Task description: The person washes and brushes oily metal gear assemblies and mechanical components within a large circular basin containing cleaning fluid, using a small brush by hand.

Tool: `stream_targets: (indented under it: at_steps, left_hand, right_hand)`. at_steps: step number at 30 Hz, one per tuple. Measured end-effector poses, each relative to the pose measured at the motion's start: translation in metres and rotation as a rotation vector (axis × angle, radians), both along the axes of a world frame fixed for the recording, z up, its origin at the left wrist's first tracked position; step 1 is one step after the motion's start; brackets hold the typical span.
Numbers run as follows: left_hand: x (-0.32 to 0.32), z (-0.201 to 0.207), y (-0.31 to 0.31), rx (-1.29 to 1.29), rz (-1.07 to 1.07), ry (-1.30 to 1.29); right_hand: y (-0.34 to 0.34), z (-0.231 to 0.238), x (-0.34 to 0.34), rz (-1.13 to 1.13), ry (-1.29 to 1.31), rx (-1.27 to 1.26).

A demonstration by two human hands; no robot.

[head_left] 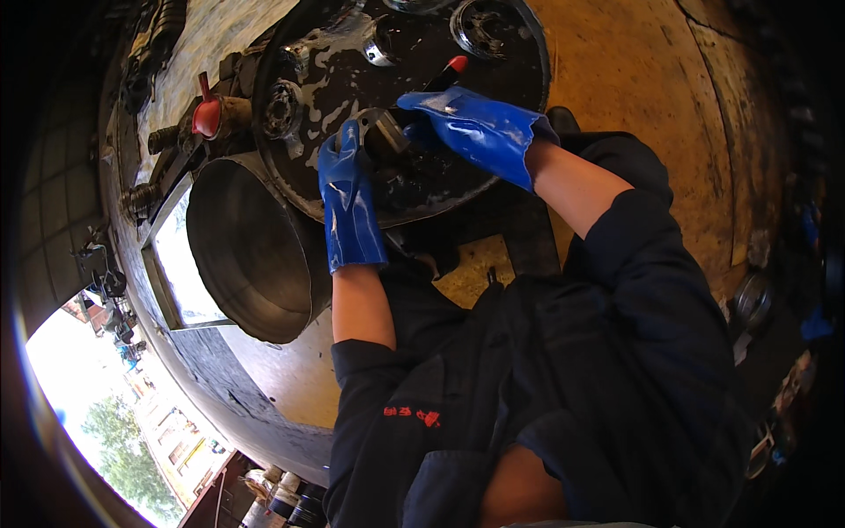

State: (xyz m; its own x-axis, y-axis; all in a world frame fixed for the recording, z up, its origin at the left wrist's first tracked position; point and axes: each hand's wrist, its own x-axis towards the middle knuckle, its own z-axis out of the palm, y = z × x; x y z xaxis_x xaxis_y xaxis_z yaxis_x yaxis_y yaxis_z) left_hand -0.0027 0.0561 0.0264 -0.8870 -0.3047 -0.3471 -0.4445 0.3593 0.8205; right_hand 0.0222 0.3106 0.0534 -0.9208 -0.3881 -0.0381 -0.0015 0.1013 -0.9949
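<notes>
Both my hands wear long blue rubber gloves and work over a wide round black tub (541, 70) holding dark, foamy liquid. My left hand (348, 167) is closed on the left side of a short cylindrical metal part (385, 134), which looks like a piston. Across from it, my right hand (466, 123) is curled close to that part's right side, its fingertips partly hidden. A black handle with a red tip (456, 64) sticks out from under the right glove and seems gripped in it; its working end is hidden. Similar round metal parts (478, 28) lie in the tub.
An open grey metal drum (251, 251) lies tilted left of the tub. Beyond it are a red funnel-shaped piece (207, 116) and dark greasy machine parts (141, 201). Brown, stained flooring (634, 79) spreads to the right. A bright opening (106, 414) shows at lower left.
</notes>
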Motion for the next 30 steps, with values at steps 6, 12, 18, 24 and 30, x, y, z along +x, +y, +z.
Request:
stream_targets:
  at_steps: [6, 12, 18, 24, 30]
  left_hand:
    - [0.002, -0.006, -0.004, 0.110, -0.004, 0.070]
    - [0.001, -0.009, -0.015, 0.071, -0.052, 0.008]
    - [0.002, 0.008, 0.001, 0.153, -0.035, 0.005]
    - [0.002, 0.014, 0.002, 0.274, 0.032, -0.057]
    - [0.012, 0.030, 0.005, -0.017, -0.165, -0.085]
  right_hand:
    - [-0.012, 0.011, -0.004, 0.000, -0.048, -0.298]
    - [-0.062, 0.050, -0.032, 0.178, -0.114, 0.762]
    - [-0.068, -0.001, -0.034, 0.297, 0.311, 0.950]
    - [-0.007, -0.035, -0.032, 0.089, 0.437, 0.884]
    - [-0.009, 0.004, -0.022, 0.369, 0.394, 0.611]
